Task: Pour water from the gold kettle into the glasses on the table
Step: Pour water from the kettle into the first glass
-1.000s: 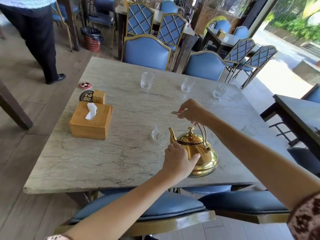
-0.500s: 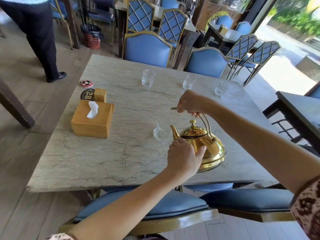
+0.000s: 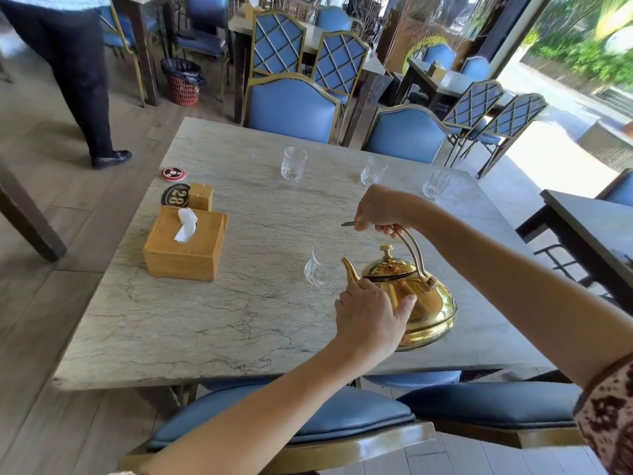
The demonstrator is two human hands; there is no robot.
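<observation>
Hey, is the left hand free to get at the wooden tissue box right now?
Probably not right away. The left hand is pressed against the side of the tilted gold kettle, steadying it. The marble tabletop between it and the wooden tissue box looks bare, so letting go would leave the way free.

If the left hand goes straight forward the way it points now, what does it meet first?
Probably the clear glass by the gold kettle's spout; the left hand already touches the kettle. Depth is uncertain.

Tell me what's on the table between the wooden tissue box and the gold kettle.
In the head view, one clear drinking glass stands between the wooden tissue box and the gold kettle, just beyond the spout tip; the rest is bare marble table.
</observation>
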